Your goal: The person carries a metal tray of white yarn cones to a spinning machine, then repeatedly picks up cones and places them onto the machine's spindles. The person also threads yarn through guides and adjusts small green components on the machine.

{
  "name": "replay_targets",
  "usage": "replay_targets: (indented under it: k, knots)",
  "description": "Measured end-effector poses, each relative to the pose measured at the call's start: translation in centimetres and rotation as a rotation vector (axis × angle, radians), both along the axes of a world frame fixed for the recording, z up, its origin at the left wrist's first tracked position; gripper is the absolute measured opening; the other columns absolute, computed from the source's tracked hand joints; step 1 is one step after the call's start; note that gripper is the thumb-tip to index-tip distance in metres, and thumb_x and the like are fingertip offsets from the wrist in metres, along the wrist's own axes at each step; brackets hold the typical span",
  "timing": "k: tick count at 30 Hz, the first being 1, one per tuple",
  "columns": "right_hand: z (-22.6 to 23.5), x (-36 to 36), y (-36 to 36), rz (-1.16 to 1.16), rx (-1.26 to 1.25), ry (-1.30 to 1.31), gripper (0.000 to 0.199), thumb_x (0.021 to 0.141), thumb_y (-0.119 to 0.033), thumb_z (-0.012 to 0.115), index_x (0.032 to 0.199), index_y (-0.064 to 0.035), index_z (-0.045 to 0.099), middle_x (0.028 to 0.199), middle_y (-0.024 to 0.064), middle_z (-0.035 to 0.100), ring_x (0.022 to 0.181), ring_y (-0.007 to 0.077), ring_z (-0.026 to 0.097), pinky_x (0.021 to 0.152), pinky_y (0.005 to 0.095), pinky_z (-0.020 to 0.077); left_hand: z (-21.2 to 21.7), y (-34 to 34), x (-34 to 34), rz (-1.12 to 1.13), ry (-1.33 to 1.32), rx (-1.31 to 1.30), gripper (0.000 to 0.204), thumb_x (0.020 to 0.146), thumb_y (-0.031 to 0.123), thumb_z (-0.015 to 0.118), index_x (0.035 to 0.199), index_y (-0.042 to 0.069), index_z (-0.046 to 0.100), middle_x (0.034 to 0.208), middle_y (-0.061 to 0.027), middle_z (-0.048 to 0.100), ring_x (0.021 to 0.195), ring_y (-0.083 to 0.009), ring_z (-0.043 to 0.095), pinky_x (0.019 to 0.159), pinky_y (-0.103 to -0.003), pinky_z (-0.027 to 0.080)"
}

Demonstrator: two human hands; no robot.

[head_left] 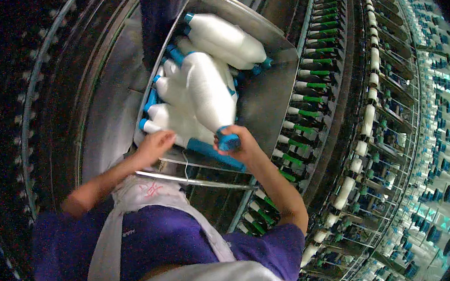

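My right hand (238, 143) is closed around the blue tube end of a full roving bobbin (207, 88). The thick white body of this bobbin slants up and away over the others. Left of it, my left hand (156, 147) hovers at the near left corner of the metal cart (278, 101); its fingers are blurred, and I cannot make out anything in them. Inside the cart lie several white bobbins with blue ends, among them a large one (225, 40) across the far part. A bare blue tube (213, 153) rests along the near side.
On the right runs a long spinning frame with a row of green-and-white spindles (307, 98) and a line of white rolls (362, 147). More bobbins (440, 148) hang at the far right. A metal rail (202, 181) crosses in front of me. Dark machinery (86, 83) stands on the left.
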State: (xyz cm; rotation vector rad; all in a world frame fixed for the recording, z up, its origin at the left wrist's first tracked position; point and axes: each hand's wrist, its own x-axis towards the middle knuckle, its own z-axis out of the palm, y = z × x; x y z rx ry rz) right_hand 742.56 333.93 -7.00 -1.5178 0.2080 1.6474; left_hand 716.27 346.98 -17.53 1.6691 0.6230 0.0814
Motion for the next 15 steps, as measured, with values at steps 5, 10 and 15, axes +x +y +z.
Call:
replay_targets:
  k: [5,10,15]
  knots:
    - [6.8,-6.3,-7.9,-0.020,0.188,-0.099,0.044,0.073,-0.027,0.067,0.101,0.0062,0.060,0.083,0.0149,0.066,0.073,0.0274,0.067,0.062,0.0348,0.0551,3.2,-2.6,8.2,0.066,-0.211,-1.139,0.067,0.095,0.056,0.047,0.143,0.010,0.038,0.137,-0.0094,0.052,0.126,-0.0216,0.049,0.106,-0.041,0.039]
    - [8.1,-13.6,-14.9,-0.147,0.297,-0.469,0.054,0.066,-0.024,0.075,0.106,0.0084,0.057,0.085,0.0127,0.064,0.074,0.0256,0.067,0.070,0.0379,0.0545,12.3,-7.4,11.0,0.145,-0.562,-1.324,0.096,0.076,0.077,0.054,0.142,0.009,0.040,0.136,-0.0089,0.052,0.123,-0.0231,0.051,0.102,-0.042,0.043]
    - [7.3,-17.7,-19.4,-0.131,0.583,-0.584,0.059,0.067,-0.033,0.079,0.107,0.0049,0.059,0.088,0.0138,0.065,0.078,0.0254,0.065,0.071,0.0388,0.0524,18.9,-11.3,9.5,-0.035,-0.601,-1.447,0.076,0.084,0.066,0.055,0.133,0.009,0.051,0.130,-0.0103,0.057,0.116,-0.0215,0.056,0.099,-0.041,0.046]
